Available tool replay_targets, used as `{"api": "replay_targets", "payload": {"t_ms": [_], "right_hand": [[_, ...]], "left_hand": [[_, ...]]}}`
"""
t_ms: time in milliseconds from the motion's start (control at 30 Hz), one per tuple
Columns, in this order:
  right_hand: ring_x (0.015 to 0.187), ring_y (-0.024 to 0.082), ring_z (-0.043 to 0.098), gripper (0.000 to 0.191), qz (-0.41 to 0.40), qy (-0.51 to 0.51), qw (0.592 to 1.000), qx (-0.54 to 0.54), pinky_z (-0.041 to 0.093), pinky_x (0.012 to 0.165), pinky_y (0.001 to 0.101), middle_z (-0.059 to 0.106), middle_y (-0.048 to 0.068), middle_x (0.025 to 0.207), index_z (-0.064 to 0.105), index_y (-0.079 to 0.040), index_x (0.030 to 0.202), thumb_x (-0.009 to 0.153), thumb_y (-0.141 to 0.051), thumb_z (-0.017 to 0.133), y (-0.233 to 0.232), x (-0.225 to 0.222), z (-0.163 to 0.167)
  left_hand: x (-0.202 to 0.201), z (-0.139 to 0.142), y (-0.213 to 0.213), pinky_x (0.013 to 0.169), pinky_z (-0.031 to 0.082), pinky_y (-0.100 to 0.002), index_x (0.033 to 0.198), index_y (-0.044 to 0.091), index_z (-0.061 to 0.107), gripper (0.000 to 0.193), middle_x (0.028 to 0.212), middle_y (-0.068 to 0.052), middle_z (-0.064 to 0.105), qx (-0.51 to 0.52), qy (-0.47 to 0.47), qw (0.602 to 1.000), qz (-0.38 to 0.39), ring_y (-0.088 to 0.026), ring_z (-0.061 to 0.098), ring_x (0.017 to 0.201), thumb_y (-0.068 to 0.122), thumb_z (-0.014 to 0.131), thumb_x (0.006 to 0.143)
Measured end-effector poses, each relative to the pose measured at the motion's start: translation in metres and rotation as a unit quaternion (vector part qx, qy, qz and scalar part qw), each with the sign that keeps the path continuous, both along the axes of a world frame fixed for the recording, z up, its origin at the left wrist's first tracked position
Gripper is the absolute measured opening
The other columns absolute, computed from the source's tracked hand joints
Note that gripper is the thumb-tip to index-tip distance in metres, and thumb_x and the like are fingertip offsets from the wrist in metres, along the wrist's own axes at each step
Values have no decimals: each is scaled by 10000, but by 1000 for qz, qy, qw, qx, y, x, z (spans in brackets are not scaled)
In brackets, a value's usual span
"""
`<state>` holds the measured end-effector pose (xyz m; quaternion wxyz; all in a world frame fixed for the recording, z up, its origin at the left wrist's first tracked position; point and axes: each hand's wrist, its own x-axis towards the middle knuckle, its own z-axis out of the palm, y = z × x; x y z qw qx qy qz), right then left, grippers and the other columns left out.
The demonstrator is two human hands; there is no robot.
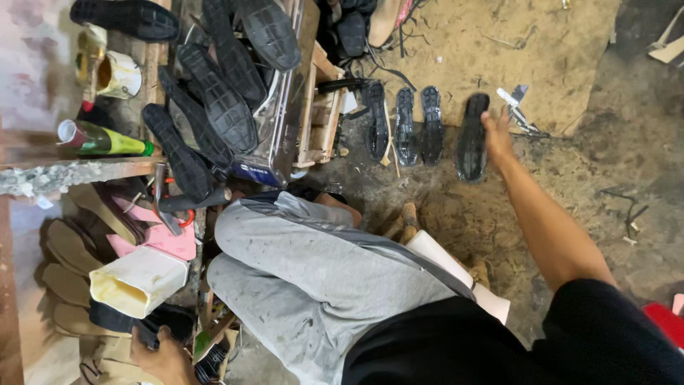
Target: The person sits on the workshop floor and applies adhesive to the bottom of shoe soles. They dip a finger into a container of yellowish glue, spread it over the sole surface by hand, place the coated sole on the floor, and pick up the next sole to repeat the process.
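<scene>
Head view: the person sits low, grey trousers (313,285) filling the middle of the frame. The right hand (496,137) is stretched far out over the dirt floor (613,178) and lies on the right edge of a black sole (472,139), fingers resting against it; whether they clasp it or only press on it cannot be told. That sole lies flat, tread up, at the right end of a row. Just to its left, apart from it, lie three more soles (406,127) side by side, close together. A sheet of brown board (499,50) lies on the floor beyond the row.

The left hand (165,356) is down at the bottom left, fingers curled about a dark thing (146,334) whose kind is unclear. Just above it stands a cream tub (135,281), tipped on its side with its mouth facing left. Left of the tub lie tan insoles (68,264) in a stack. A hammer (162,203) rests near pink pieces (171,239). Higher up, a heap of black soles (221,93) leans on a wooden bench (320,121), with a green bottle (107,140) lying on a shelf to the left.
</scene>
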<state>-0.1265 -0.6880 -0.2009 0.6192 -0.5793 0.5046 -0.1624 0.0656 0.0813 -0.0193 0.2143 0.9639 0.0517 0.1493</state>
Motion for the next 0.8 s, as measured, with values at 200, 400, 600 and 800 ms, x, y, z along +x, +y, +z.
{"api": "replay_targets", "payload": {"t_ms": [200, 400, 600, 800], "right_hand": [[1208, 300, 481, 683, 33, 102, 993, -47, 407, 985, 387, 474, 194, 1364, 362, 3, 1484, 969, -376, 602, 1, -31, -4], [899, 266, 689, 488, 201, 67, 974, -84, 544, 780, 404, 759, 144, 1038, 697, -14, 1322, 894, -235, 621, 73, -59, -7], [855, 243, 675, 397, 275, 195, 937, -92, 537, 785, 393, 713, 147, 934, 634, -28, 1250, 968, -305, 675, 127, -47, -2], [869, 152, 662, 528, 307, -39, 944, -119, 543, 799, 320, 696, 65, 995, 466, -74, 1480, 975, -172, 587, 138, 15, 30]], "left_hand": [[21, -4, -6, 1153, 436, -468, 1389, -132, 571, 588, 1404, -326, 594, 26, 64, 998, -8, -424, 579, 1309, 245, 790, 994], [19, 3, -6, 1092, 482, -445, 1394, -149, 547, 645, 1388, -314, 618, -5, 4, 1000, 10, -395, 617, 1244, 194, 833, 929], [35, 3, 3, 1048, 505, -448, 1406, -85, 573, 618, 1340, -289, 643, -69, 111, 976, 174, -352, 636, 1199, 148, 834, 897], [18, -3, 18, 1146, 521, -433, 1350, -105, 560, 534, 1335, -271, 641, -167, -47, 983, 59, -321, 648, 1273, 22, 829, 906]]}}
